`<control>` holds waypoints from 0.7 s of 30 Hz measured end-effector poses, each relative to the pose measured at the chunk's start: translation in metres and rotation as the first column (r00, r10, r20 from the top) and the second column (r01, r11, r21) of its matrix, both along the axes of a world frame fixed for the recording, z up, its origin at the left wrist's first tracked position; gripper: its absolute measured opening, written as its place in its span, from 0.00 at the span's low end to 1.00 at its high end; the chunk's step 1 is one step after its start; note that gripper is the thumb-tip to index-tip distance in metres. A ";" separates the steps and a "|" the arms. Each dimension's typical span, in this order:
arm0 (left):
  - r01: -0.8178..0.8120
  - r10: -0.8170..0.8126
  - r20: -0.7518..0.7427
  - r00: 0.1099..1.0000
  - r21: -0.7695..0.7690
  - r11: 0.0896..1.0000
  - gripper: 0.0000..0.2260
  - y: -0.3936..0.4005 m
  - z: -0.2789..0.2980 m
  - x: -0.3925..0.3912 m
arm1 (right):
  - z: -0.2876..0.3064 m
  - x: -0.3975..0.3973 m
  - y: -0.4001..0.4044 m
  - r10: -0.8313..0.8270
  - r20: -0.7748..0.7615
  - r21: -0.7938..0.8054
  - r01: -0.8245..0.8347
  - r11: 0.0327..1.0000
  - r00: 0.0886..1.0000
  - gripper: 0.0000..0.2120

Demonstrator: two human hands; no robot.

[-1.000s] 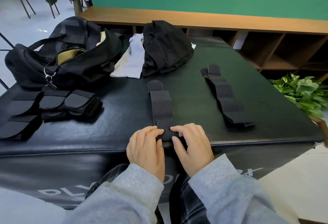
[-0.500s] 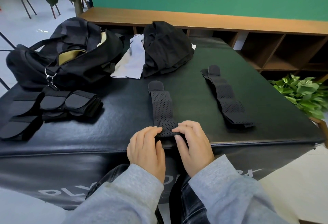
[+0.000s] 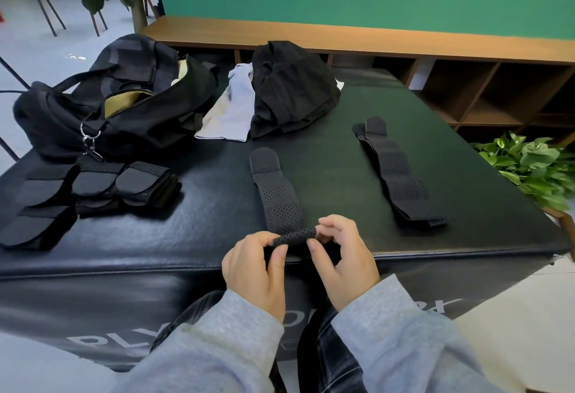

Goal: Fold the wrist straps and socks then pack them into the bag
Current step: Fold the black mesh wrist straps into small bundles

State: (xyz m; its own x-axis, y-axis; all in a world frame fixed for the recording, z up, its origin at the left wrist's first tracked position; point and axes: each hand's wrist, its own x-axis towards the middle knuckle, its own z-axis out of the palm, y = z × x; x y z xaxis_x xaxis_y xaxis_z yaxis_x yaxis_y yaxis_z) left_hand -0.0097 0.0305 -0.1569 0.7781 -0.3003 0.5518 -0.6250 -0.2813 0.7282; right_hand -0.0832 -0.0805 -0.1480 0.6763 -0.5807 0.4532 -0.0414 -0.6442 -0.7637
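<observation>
A black perforated wrist strap point(image 3: 277, 193) lies lengthwise in the middle of the black padded box point(image 3: 155, 249). Its near end is rolled up, and my left hand point(image 3: 258, 265) and my right hand point(image 3: 342, 255) pinch that roll from either side near the box's front edge. More flat straps point(image 3: 401, 175) lie stacked to the right. Several folded straps point(image 3: 124, 184) sit at the left. The open black bag point(image 3: 118, 103) stands at the back left. A pale sock point(image 3: 230, 109) lies beside a black garment point(image 3: 292, 88) at the back.
A wooden shelf unit point(image 3: 466, 81) runs along the green wall behind the box. A leafy plant point(image 3: 529, 168) stands at the right, close to the box's edge. Chairs and a plant trunk are at the far left back.
Both hands lifted the near end of the middle strap off the box and curled it into a small roll; before, the fingers pressed that end flat. The view tilted slightly.
</observation>
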 end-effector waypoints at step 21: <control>-0.154 0.152 0.020 0.988 0.168 0.974 0.14 -0.004 0.003 0.000 | -0.004 0.008 -0.003 -0.081 -0.126 -0.308 0.039 0.951 0.989 0.25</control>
